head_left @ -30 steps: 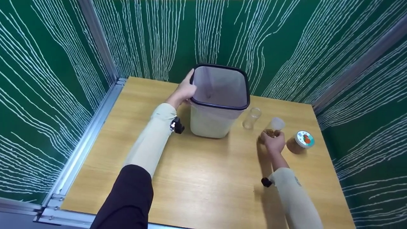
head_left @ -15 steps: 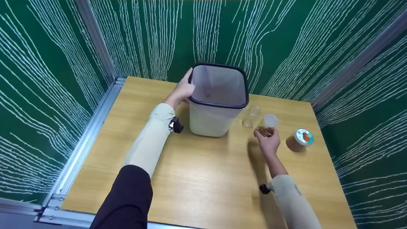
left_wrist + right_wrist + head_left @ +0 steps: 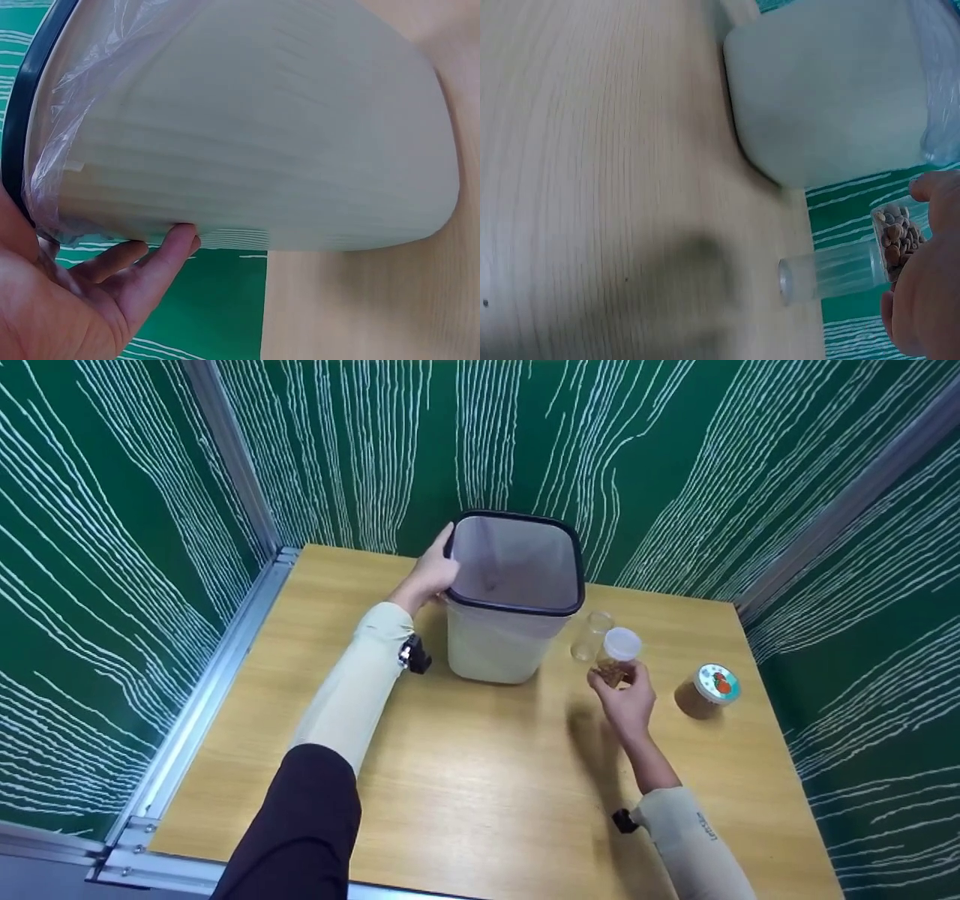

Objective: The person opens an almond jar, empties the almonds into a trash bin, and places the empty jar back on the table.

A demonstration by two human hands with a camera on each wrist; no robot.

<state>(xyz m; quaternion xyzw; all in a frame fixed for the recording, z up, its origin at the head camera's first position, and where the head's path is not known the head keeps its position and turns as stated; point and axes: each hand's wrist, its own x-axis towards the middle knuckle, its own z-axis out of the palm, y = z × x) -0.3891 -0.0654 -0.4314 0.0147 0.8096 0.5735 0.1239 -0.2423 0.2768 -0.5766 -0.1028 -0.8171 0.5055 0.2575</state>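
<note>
A pale trash bin [image 3: 499, 649] with a dark rim and a clear plastic liner stands at the back of the table. My left hand [image 3: 433, 570] grips its left rim, thumb over the edge; in the left wrist view its fingers [image 3: 161, 262] lie along the outside wall. My right hand [image 3: 628, 701] holds a small clear jar [image 3: 622, 645] with a whitish lid, raised above the table. Small brown bean-like pieces [image 3: 900, 236] fill its lower part. Just behind the held jar, an uncoloured clear jar [image 3: 587, 643] stands between it and the bin.
A lidded jar [image 3: 697, 701] with brown contents and a tomato picture on its lid stands at the right. The wooden table [image 3: 442, 787] is bordered by a metal frame [image 3: 210, 727] on the left and green patterned walls [image 3: 420, 442] behind and beside.
My right hand has moved left with the small clear jar, away from the tomato-lidded jar and towards the bin. My left hand keeps its grip on the rim.
</note>
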